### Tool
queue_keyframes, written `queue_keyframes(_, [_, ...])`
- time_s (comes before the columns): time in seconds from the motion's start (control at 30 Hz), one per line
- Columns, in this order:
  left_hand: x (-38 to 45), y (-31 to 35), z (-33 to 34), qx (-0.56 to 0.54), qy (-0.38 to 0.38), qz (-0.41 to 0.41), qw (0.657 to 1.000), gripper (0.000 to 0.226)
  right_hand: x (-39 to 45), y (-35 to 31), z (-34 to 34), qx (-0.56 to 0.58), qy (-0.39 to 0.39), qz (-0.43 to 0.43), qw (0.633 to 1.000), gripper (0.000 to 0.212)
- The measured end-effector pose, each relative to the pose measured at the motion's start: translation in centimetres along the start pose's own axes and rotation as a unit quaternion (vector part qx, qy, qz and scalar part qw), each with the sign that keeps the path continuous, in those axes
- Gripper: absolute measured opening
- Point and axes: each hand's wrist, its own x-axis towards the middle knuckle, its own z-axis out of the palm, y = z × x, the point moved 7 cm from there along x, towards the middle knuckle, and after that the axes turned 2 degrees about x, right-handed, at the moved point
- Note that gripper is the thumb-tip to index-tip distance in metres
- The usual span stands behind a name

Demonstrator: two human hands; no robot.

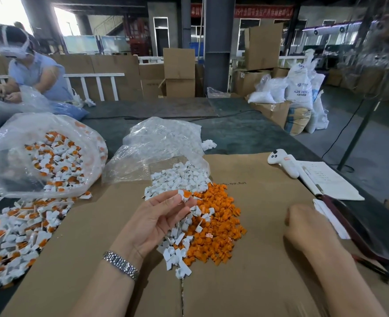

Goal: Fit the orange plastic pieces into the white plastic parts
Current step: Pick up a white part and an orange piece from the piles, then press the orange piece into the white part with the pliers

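A heap of loose orange plastic pieces (214, 223) lies on the flat cardboard (257, 202), with loose white plastic parts (179, 179) spilling beside it from a clear bag (157, 145). My left hand (157, 223) is raised palm-up over the heap's left edge. Its fingertips pinch a white part with an orange piece in it (184, 195). My right hand (303, 223) rests on the cardboard to the right of the heap, fingers loosely curled, holding nothing that I can see.
A clear bag of fitted white-and-orange parts (51, 161) sits at the left, with more fitted parts (17, 236) spilled below it. A white controller (282, 163), a notebook (328, 181) and a dark red folder (353, 227) lie at the right. Another person (33, 72) works at the far left.
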Motion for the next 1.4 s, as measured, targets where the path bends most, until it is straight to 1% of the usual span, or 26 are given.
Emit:
queue_keyframes(0.13, [0.2,0.1,0.1,-0.002,0.002,0.006,1.0,0.017,-0.3,-6.2,-0.6,0.046,0.039,-0.11,0.992,0.023])
queue_keyframes(0.2, [0.3,0.2,0.2,0.002,0.0,0.011,1.0,0.017,-0.3,-8.4,-0.8,0.061,0.053,-0.142,0.986,0.021])
queue_keyframes(0.23, [0.3,0.2,0.2,-0.003,-0.003,0.012,1.0,0.017,-0.1,-8.6,-0.7,0.063,0.043,-0.134,0.988,0.03])
queue_keyframes(0.3, [0.5,0.4,0.1,-0.017,-0.008,0.011,1.0,0.017,0.6,-7.0,0.1,0.05,-0.002,-0.072,0.996,0.052])
queue_keyframes(0.33, [0.5,0.5,0.1,-0.019,-0.011,0.014,1.0,0.017,0.8,-5.9,0.5,0.039,-0.029,-0.044,0.998,0.056])
queue_keyframes(0.4, [0.7,0.7,0.1,-0.02,-0.014,0.021,0.999,0.015,1.2,-4.6,1.2,0.033,-0.072,-0.033,0.996,0.051])
queue_keyframes(0.43, [0.8,0.8,0.1,-0.02,-0.015,0.023,0.999,0.015,1.3,-4.5,1.3,0.043,-0.075,-0.043,0.995,0.046])
queue_keyframes(0.53, [1.1,1.0,0.2,-0.033,-0.018,0.025,0.999,0.014,1.4,-5.4,1.1,0.074,-0.07,-0.068,0.993,0.042])
queue_keyframes(0.6, [1.4,1.3,0.2,-0.051,-0.025,0.032,0.998,0.016,1.5,-6.0,0.6,0.128,-0.066,-0.072,0.987,0.034])
queue_keyframes(0.67, [1.8,2.0,0.2,-0.044,-0.024,0.047,0.998,0.019,1.7,-6.6,-0.5,0.24,-0.065,-0.075,0.966,0.027])
queue_keyframes(0.73, [2.2,2.7,0.2,-0.019,-0.021,0.063,0.998,0.022,1.8,-7.7,-2.0,0.362,-0.084,-0.093,0.924,0.02])
queue_keyframes(0.8, [2.5,3.2,0.1,0.005,-0.012,0.079,0.997,0.026,1.2,-9.9,-3.0,0.411,-0.158,-0.149,0.885,0.014])
queue_keyframes(0.87, [2.8,3.6,-0.2,0.017,-0.005,0.093,0.995,0.023,0.0,-12.4,-3.1,0.428,-0.261,-0.196,0.843,0.018])
queue_keyframes(0.9, [2.8,3.6,-0.4,0.018,-0.004,0.099,0.995,0.02,-0.6,-13.3,-2.9,0.431,-0.3,-0.207,0.826,0.022])
queue_keyframes(0.93, [2.8,3.6,-0.5,0.018,-0.003,0.103,0.995,0.018,-1.2,-14.1,-2.8,0.429,-0.322,-0.218,0.816,0.024])
queue_keyframes(1.0, [2.8,3.5,-0.8,0.025,0.005,0.115,0.993,0.018,-2.1,-15.4,-2.8,0.423,-0.333,-0.239,0.808,0.024])
queue_keyframes(1.07, [2.7,3.5,-0.9,0.044,0.014,0.128,0.991,0.02,-2.6,-16.1,-2.9,0.42,-0.327,-0.248,0.809,0.024])
queue_keyframes(1.23, [2.8,3.6,-0.6,0.065,-0.007,0.145,0.987,0.023,-3.1,-16.4,-3.4,0.412,-0.311,-0.259,0.816,0.029])
queue_keyframes(1.3, [2.8,3.5,-0.4,0.078,-0.018,0.146,0.986,0.027,-3.2,-16.5,-3.5,0.419,-0.312,-0.259,0.812,0.028])
queue_keyframes(1.4, [2.8,3.4,-0.5,0.088,-0.019,0.151,0.984,0.023,-3.3,-16.5,-3.2,0.429,-0.318,-0.258,0.805,0.025])
